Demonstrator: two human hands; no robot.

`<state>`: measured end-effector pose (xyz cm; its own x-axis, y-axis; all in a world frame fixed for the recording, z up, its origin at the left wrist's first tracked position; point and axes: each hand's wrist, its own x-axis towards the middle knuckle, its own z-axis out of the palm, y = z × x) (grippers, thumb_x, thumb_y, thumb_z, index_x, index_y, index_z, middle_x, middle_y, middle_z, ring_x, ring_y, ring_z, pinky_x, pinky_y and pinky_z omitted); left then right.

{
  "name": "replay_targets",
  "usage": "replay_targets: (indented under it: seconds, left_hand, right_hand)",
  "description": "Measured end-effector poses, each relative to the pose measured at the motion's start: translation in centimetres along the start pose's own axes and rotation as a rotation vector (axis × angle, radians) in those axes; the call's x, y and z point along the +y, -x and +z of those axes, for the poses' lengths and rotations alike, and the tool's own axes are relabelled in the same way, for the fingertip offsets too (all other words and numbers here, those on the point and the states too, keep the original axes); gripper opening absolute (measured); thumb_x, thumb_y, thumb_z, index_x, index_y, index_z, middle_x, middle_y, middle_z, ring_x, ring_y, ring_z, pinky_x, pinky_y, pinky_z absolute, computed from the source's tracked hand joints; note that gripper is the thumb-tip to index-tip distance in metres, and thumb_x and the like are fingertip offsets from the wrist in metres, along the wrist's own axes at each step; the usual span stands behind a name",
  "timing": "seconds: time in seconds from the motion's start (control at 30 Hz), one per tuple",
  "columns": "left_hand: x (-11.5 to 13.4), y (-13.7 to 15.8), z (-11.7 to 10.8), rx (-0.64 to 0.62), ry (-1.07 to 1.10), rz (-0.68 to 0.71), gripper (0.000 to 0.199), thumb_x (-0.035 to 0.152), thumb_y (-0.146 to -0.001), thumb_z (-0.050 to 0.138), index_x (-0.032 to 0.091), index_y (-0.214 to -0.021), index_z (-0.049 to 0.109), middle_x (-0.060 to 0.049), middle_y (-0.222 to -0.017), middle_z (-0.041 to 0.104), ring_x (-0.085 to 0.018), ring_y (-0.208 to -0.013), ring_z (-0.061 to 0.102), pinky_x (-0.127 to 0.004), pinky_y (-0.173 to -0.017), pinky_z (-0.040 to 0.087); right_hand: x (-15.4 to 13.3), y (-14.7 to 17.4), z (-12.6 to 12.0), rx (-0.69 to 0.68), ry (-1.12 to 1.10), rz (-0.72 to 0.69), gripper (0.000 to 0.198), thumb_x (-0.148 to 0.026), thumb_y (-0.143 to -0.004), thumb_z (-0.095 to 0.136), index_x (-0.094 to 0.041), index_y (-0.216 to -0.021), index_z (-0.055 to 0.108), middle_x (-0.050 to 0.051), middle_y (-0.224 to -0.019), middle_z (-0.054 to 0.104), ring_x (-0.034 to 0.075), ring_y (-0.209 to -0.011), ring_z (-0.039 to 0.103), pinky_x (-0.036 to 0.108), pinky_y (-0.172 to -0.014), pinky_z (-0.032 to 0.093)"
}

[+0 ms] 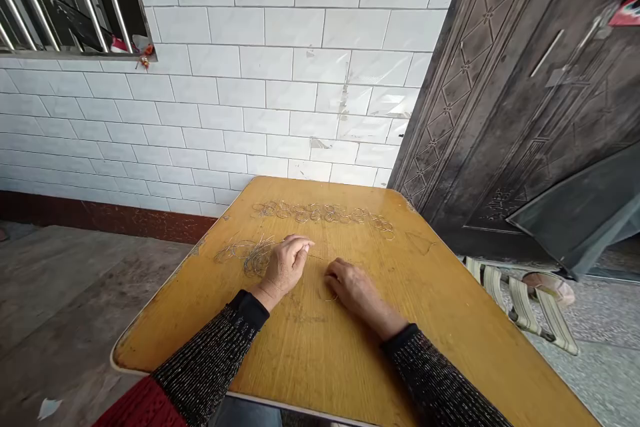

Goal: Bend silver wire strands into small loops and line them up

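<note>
Over the middle of the wooden table, my left hand (pixel 289 264) is closed in a pinch, with a short stretch of thin wire (pixel 316 256) sticking out from its fingertips toward the right. My right hand (pixel 354 288) rests low on the tabletop with its fingers curled. A thin curved piece of wire shows under those fingers, whose tips are mostly hidden. Just left of my left hand lies a loose tangle of thin wires (pixel 256 257). Farther back, a row of coiled wire loops (pixel 320 212) stretches across the table.
The yellow-brown table (pixel 280 360) stands near a white tiled wall (pixel 265 67). A single bent wire (pixel 421 242) lies toward its right edge. A dark carved door (pixel 480 113) and a striped-strap seat (pixel 523 303) are on the right; a barred window (pixel 65 0) is upper left.
</note>
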<state>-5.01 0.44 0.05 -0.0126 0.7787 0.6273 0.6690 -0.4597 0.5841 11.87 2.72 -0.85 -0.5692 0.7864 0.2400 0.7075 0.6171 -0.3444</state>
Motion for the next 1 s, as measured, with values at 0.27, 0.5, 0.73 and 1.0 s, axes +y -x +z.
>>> replay_targets:
  seconds: [0.27, 0.5, 0.73, 1.0]
  left_hand:
    - [0.3, 0.4, 1.7, 0.006, 0.423, -0.338, 0.035, 0.038, -0.083, 0.038, 0.017, -0.111, 0.045, -0.01, -0.101, 0.058, -0.016, -0.078, 0.059, -0.028, -0.063, 0.047]
    - [3.0, 0.2, 3.8, -0.166, 0.704, -0.536, 0.022, 0.034, -0.069, 0.059, 0.014, -0.077, 0.055, -0.001, -0.067, 0.058, -0.01, -0.056, 0.053, -0.02, -0.049, 0.036]
    - [2.4, -0.4, 3.8, -0.072, 0.867, -0.539, 0.027, 0.038, -0.062, 0.066, 0.014, -0.068, 0.055, 0.003, -0.057, 0.052, -0.006, -0.047, 0.045, -0.019, -0.047, 0.033]
    - [2.0, 0.0, 3.5, -0.126, 0.916, -0.598, 0.028, 0.038, -0.062, 0.065, 0.015, -0.07, 0.052, 0.0, -0.066, 0.056, -0.006, -0.049, 0.048, -0.017, -0.045, 0.034]
  right_hand:
    - [1.9, -0.3, -0.3, 0.385, -0.459, 0.126, 0.021, -0.029, -0.083, 0.037, -0.016, -0.072, 0.05, -0.002, -0.054, 0.05, 0.01, -0.044, 0.045, 0.02, -0.046, 0.034]
    - [2.2, -0.5, 0.0, 0.567, -0.288, 0.004, 0.02, -0.026, -0.082, 0.04, -0.017, -0.082, 0.058, 0.004, -0.068, 0.062, 0.013, -0.057, 0.056, 0.02, -0.055, 0.038]
    - [2.1, -0.5, -0.4, 0.485, -0.266, -0.04, 0.019, -0.027, -0.081, 0.043, -0.018, -0.078, 0.06, 0.0, -0.057, 0.057, 0.012, -0.051, 0.052, 0.02, -0.052, 0.035]
    - [2.0, -0.7, 0.3, 0.505, -0.511, 0.051, 0.017, -0.028, -0.079, 0.042, -0.018, -0.071, 0.053, -0.004, -0.05, 0.044, 0.009, -0.043, 0.041, 0.019, -0.044, 0.031]
